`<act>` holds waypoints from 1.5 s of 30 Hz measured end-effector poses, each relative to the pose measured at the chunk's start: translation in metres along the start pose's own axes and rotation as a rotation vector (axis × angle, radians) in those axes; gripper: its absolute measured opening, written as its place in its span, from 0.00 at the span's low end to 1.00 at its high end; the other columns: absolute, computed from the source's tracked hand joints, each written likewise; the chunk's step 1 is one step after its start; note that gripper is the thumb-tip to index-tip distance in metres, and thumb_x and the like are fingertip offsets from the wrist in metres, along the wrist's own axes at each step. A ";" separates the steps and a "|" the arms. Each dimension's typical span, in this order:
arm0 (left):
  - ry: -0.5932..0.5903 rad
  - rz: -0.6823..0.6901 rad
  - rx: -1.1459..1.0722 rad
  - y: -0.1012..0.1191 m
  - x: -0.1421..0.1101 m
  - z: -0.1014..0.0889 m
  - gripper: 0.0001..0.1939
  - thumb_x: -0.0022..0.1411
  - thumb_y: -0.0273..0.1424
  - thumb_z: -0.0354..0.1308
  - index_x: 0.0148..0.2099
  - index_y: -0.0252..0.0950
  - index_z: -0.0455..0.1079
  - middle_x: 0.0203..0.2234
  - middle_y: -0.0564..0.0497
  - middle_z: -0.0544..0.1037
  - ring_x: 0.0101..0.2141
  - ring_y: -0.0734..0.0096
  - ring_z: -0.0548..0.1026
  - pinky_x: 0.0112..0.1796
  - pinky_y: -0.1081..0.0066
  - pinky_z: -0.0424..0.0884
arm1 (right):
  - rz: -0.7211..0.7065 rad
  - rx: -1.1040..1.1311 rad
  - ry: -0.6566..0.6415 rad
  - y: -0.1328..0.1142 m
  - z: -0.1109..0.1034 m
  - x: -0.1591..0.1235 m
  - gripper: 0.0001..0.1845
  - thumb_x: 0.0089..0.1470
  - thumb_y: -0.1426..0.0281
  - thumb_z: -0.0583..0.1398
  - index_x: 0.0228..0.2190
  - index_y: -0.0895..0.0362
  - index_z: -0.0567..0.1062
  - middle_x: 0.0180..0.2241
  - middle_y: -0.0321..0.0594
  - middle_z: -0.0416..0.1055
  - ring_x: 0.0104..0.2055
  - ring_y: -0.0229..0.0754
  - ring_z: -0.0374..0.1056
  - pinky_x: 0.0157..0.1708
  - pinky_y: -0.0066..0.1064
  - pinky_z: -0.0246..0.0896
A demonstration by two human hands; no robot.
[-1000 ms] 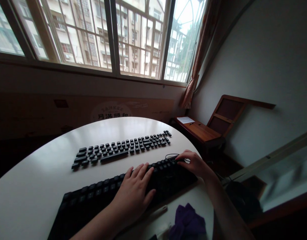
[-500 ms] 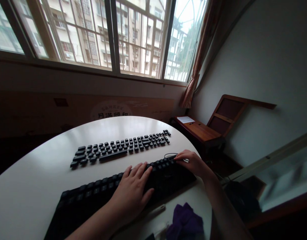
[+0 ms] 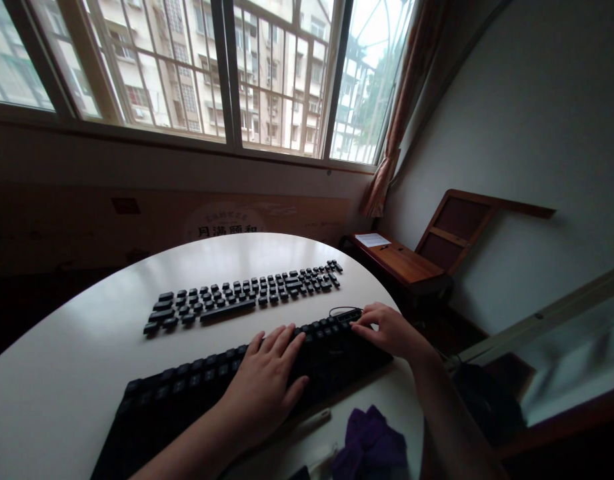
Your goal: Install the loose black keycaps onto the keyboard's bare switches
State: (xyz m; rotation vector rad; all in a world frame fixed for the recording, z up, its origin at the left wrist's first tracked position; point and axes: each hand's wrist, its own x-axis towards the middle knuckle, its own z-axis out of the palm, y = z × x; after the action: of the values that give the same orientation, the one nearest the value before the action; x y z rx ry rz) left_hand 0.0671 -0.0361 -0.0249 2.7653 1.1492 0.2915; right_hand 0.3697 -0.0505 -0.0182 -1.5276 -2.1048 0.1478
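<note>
A black keyboard [image 3: 151,427] lies at a slant on the round white table [image 3: 61,353], with keycaps along its far rows and a dark bare area nearer me. My left hand [image 3: 269,373] rests across its middle, fingers spread and palm down. At the far right end of the keyboard, my right hand [image 3: 387,330] has thumb and index finger pinched together by the last keys. Whatever lies between those fingertips is too small and dark to make out. Beyond the keyboard, loose black keycaps [image 3: 247,293] stand in rows, a long space bar [image 3: 227,311] among them.
Near the table's front edge lie a crumpled purple cloth [image 3: 371,443] and a slim tool-like handle [image 3: 314,421], partly hidden by my left hand. A thin cable [image 3: 343,308] curls behind the keyboard. Past the table stands a wooden chair [image 3: 417,257] with paper on its seat.
My right fingertips have shifted slightly nearer me, showing more of the keyboard's far right corner. My left hand stays on the keyboard. The view has moved a little.
</note>
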 end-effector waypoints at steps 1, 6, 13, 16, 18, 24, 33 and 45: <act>0.000 -0.002 -0.001 0.000 0.000 0.000 0.32 0.65 0.45 0.51 0.68 0.40 0.58 0.67 0.43 0.57 0.66 0.49 0.55 0.64 0.47 0.47 | 0.010 -0.009 0.005 -0.001 0.001 0.000 0.13 0.59 0.64 0.62 0.25 0.52 0.81 0.28 0.39 0.75 0.34 0.44 0.69 0.38 0.35 0.62; -0.007 -0.008 0.002 0.000 0.000 0.001 0.33 0.65 0.45 0.51 0.68 0.40 0.57 0.68 0.44 0.57 0.66 0.49 0.55 0.64 0.47 0.47 | -0.014 0.045 0.231 0.004 0.004 0.002 0.19 0.63 0.61 0.57 0.24 0.55 0.78 0.27 0.41 0.70 0.34 0.44 0.67 0.38 0.36 0.61; -0.005 -0.001 0.002 -0.002 0.000 0.003 0.33 0.66 0.45 0.50 0.69 0.40 0.57 0.68 0.44 0.56 0.66 0.50 0.54 0.64 0.47 0.47 | -0.056 0.089 0.184 0.008 0.005 0.002 0.25 0.66 0.55 0.52 0.28 0.54 0.81 0.29 0.42 0.70 0.36 0.44 0.67 0.39 0.36 0.61; -0.014 -0.007 0.000 0.000 -0.001 0.000 0.33 0.65 0.45 0.51 0.69 0.40 0.57 0.68 0.44 0.57 0.66 0.49 0.55 0.64 0.46 0.48 | -0.041 0.087 0.175 0.007 0.005 0.003 0.27 0.67 0.55 0.51 0.27 0.54 0.80 0.29 0.42 0.71 0.36 0.44 0.67 0.39 0.36 0.61; -0.016 -0.008 -0.008 0.001 0.000 -0.001 0.33 0.65 0.45 0.51 0.68 0.40 0.58 0.68 0.44 0.57 0.66 0.49 0.55 0.64 0.46 0.47 | -0.041 0.070 0.166 0.005 0.005 0.003 0.26 0.66 0.55 0.51 0.26 0.54 0.79 0.28 0.42 0.71 0.36 0.45 0.67 0.40 0.36 0.61; -0.021 -0.018 -0.021 0.002 0.000 -0.002 0.33 0.65 0.44 0.52 0.69 0.40 0.57 0.68 0.44 0.56 0.66 0.49 0.54 0.64 0.46 0.47 | -0.072 -0.021 0.152 0.000 0.006 0.003 0.22 0.66 0.58 0.53 0.26 0.54 0.78 0.30 0.42 0.73 0.37 0.45 0.66 0.41 0.38 0.61; -0.023 -0.014 -0.023 0.003 -0.003 -0.004 0.33 0.65 0.43 0.52 0.69 0.39 0.57 0.68 0.42 0.55 0.66 0.49 0.54 0.64 0.44 0.48 | -0.115 -0.312 0.139 -0.013 -0.012 0.027 0.19 0.64 0.60 0.56 0.26 0.54 0.78 0.32 0.43 0.76 0.39 0.47 0.65 0.44 0.41 0.57; -0.049 -0.020 -0.061 0.001 -0.003 -0.004 0.34 0.64 0.43 0.53 0.69 0.39 0.56 0.68 0.42 0.53 0.67 0.49 0.52 0.64 0.44 0.47 | 0.159 -0.499 -0.180 0.077 -0.010 0.194 0.07 0.59 0.69 0.62 0.37 0.53 0.82 0.42 0.42 0.78 0.47 0.46 0.70 0.49 0.34 0.62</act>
State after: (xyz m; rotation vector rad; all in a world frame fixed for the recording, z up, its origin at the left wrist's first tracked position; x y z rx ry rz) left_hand 0.0653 -0.0387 -0.0210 2.6912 1.1356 0.2515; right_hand 0.3974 0.1516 0.0289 -2.0365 -2.2704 -0.2086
